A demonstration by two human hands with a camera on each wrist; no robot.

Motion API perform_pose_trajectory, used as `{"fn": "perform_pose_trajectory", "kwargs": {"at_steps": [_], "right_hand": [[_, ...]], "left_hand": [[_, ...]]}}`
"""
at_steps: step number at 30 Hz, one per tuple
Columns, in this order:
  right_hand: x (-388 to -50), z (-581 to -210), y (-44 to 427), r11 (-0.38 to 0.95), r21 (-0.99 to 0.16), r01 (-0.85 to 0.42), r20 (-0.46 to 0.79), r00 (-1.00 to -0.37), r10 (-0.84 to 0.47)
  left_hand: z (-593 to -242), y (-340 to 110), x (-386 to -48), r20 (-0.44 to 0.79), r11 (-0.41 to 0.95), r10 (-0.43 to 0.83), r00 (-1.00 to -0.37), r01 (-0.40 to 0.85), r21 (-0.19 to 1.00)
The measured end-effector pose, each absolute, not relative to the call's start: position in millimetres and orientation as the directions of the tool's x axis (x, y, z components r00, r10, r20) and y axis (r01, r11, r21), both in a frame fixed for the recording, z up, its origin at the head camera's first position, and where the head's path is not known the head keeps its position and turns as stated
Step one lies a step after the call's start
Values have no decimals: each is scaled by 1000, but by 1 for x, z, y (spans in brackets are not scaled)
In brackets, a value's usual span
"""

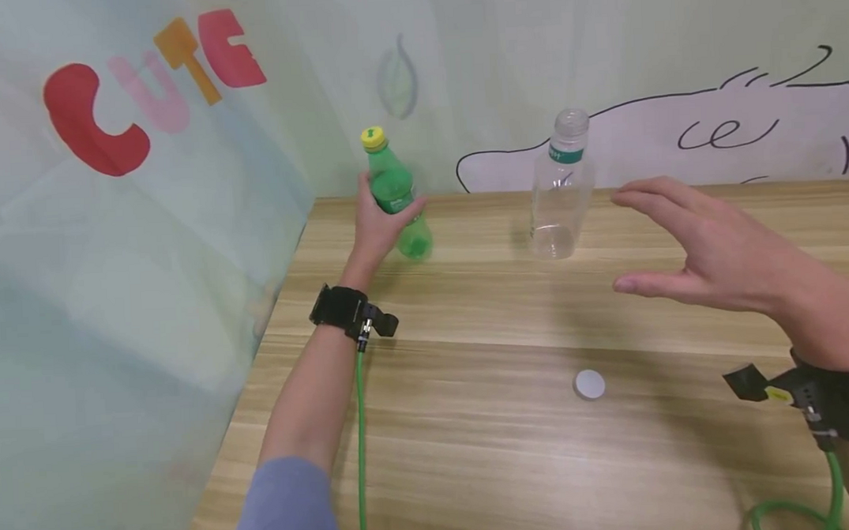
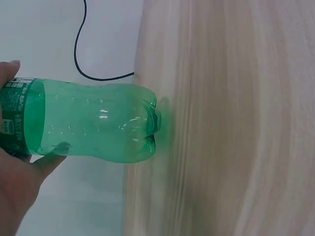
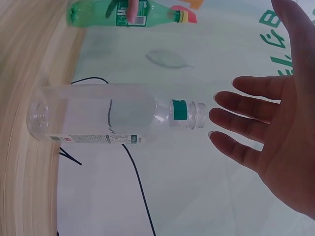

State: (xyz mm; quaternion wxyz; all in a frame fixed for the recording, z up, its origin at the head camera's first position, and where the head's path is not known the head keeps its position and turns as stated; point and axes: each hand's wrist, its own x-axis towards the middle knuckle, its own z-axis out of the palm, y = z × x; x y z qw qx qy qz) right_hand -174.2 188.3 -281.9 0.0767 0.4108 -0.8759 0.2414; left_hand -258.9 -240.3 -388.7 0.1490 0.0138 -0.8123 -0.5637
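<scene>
A green bottle with a yellow cap (image 1: 372, 137) stands at the table's back left, and my left hand (image 1: 376, 226) grips it around the label. In the left wrist view the lower part of the green bottle (image 2: 98, 120) shows, with its base at the wooden surface. The clear bottle (image 1: 560, 200), without a cap, stands upright at the back middle. My right hand (image 1: 715, 248) hovers to its right, fingers extended and thumb apart, holding nothing. In the right wrist view the right hand's fingertips are near the mouth of the clear bottle (image 3: 133, 113).
A white round cap (image 1: 589, 384) lies on the wooden table (image 1: 474, 421), in front of the clear bottle. A printed cloth (image 1: 487, 72) hangs behind and to the left. Green cables (image 1: 362, 457) run from both wrist straps.
</scene>
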Motion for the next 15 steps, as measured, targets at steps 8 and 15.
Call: {"fn": "perform_pose_trajectory", "kwargs": {"at_steps": [8,15], "right_hand": [[-173,-283,189,545,-359,-758,331,-649,-685],[-172,-284,189,548,-354,-758,330,-649,-685]], "left_hand": [[-394,-242,-257,223,338,-181,-958,153,929],[-399,-242,-259,199,325,-171,-965,135,936]]}}
